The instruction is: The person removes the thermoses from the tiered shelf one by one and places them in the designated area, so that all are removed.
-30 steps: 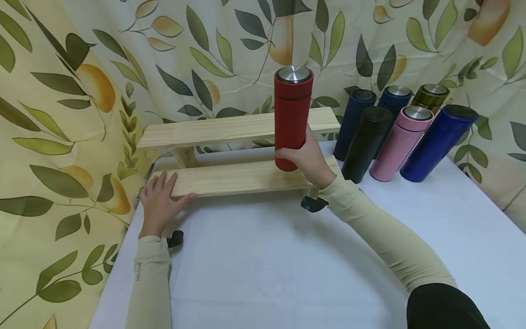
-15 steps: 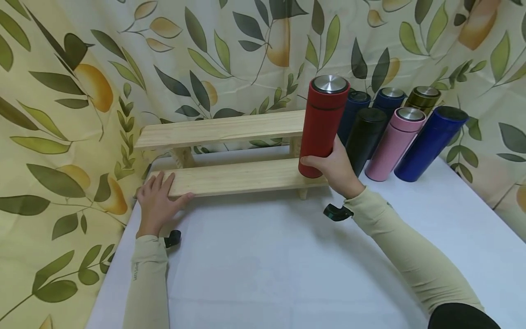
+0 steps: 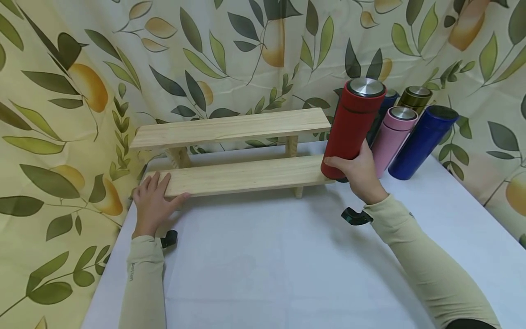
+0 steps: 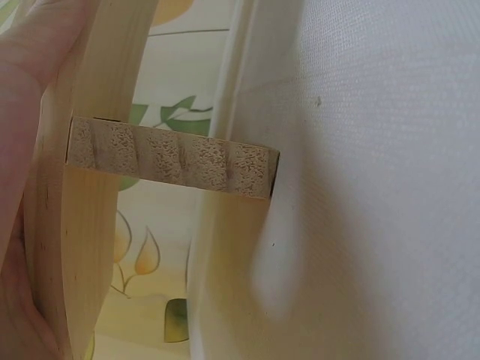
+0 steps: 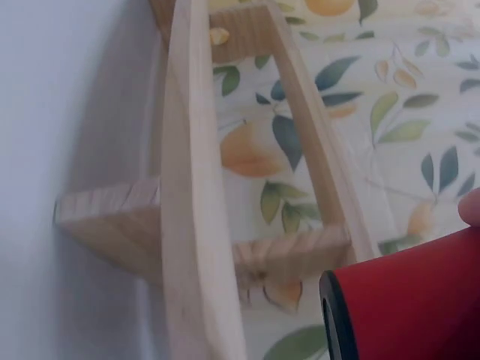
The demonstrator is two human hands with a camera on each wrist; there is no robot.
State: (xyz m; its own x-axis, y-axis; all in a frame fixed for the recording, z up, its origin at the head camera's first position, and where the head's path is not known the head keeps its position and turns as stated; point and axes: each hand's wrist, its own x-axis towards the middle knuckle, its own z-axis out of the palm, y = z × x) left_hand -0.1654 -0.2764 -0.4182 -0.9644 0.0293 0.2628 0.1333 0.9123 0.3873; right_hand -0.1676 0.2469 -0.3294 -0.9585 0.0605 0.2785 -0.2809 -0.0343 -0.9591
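My right hand [image 3: 363, 176] grips a red thermos bottle [image 3: 352, 128] near its base. The bottle has a silver lid top and leans to the right, overlapping the right end of the lower shelf board in the head view. Its dark-rimmed base and red side [image 5: 412, 300] show in the right wrist view. A two-tier wooden shelf stand [image 3: 246, 176] stands at the back of the table. My left hand [image 3: 152, 201] rests on the left end of its lower board, fingers straight across the top and thumb along the front edge. A stand leg [image 4: 172, 157] shows beside that hand in the left wrist view.
Right of the stand, a pink thermos [image 3: 393, 139], a blue thermos [image 3: 424, 141], an olive-gold thermos [image 3: 415, 98] and a dark navy one [image 3: 384, 109] stand grouped. The red bottle hides others there. A white cloth [image 3: 246, 256] covers the table, and a leaf-patterned curtain [image 3: 230, 59] hangs behind.
My right hand has carried the red thermos rightward from over the lower board to its right end, tilting it more. The left hand has stayed on the board.
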